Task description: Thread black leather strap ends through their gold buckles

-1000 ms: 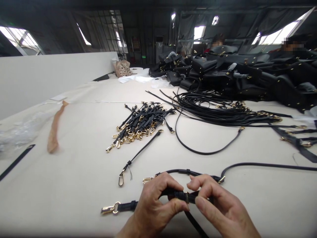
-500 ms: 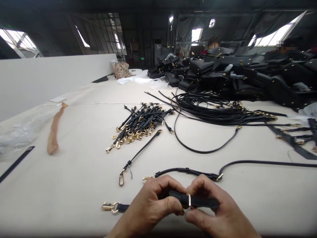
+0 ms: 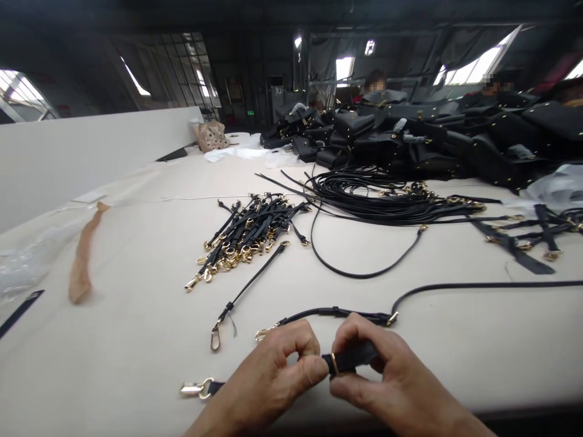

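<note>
Between my hands is a black leather strap (image 3: 356,357) with a gold metal buckle (image 3: 334,364) around it. My left hand (image 3: 280,376) is closed, pinching the strap just left of the buckle. On the other side, my right hand (image 3: 380,370) grips the strap with thumb and fingers at the buckle. A gold snap hook (image 3: 194,389) on a strap end sticks out to the left of my left wrist. Just beyond my hands lies another black strap (image 3: 334,312) with a gold clasp, joined by a buckle to a long thin strap (image 3: 492,285).
Short straps with gold hooks form a pile (image 3: 255,230) mid-table, one single strap (image 3: 250,288) lying nearer. Behind are coiled long straps (image 3: 364,197) and heaped black bags (image 3: 410,133). A brown strip (image 3: 85,255) and clear plastic (image 3: 27,261) lie left. People sit behind the bags.
The view has shifted slightly to the right. My left fingers have moved back from the buckle, and less of the strap shows on their side. Both hands keep their grip.
</note>
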{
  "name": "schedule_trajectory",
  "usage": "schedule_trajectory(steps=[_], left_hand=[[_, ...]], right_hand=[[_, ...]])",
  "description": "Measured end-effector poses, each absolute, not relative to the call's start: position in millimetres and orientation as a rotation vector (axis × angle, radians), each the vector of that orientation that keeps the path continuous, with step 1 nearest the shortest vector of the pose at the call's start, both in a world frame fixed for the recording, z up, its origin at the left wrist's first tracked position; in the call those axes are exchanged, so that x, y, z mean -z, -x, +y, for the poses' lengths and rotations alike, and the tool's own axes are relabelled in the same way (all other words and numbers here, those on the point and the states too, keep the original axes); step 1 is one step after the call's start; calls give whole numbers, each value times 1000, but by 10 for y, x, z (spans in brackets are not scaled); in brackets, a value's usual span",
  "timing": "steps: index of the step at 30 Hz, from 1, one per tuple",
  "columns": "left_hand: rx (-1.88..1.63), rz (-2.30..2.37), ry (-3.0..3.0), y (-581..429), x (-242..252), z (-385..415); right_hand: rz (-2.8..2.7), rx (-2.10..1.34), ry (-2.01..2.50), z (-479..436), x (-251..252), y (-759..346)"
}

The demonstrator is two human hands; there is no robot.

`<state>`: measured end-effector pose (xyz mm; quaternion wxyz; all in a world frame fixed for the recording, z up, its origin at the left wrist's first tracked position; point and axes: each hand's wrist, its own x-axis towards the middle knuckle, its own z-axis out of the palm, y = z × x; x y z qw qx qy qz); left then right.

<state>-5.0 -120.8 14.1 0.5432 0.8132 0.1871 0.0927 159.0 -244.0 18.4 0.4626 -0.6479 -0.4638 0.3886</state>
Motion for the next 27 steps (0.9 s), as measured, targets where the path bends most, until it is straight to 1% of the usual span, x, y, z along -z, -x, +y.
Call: schedule_trajectory(steps=[3,7,11,14,20,22,24,27], left_hand=[[-193,429,-1860,-3,-139,-1221],[-154,446,-1667,-8,-111,-1191],[-86,399,-1437,92,-113,-1120],[-72,443,-1386,237,-116,-1038],[-157,593,-1416,607,-26,-850],[-165,604,-1469,681,-33,-810],[-157,591,-1532,707,-73,-781],[-165,579,-1598,664,-163,-754]], right_hand=[[-1125,-1174,1572,-2413,-245,-1634],[-1012,-1249,1531,-2346,-270,-1617],[-810,-1364,1385,-2341,-228,-1618],[-667,-1323,1308,-2427,-183,-1700],[-435,-1219,1253,-2674,-115,-1966],[-457,-1172,1270,-2720,-105,-2045],[-592,-1173,1356,-2732,-118,-2099],[-911,-1436,1451,-2690,-190,-2094]])
